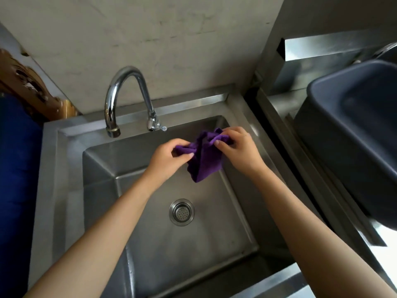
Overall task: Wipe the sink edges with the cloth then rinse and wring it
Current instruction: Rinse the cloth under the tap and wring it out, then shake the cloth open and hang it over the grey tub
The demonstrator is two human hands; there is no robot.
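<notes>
Fingers point(218, 143) of both hands pinching purple cloth point(204, 162), centre frame, above sink point(71, 134).
Faucet point(129, 100) dry: suggest gathering tight, turning left hand point(169, 155) against right hand point(238, 147).

Bare forearms, no sleeves; hands point(167, 157) bare.
</notes>
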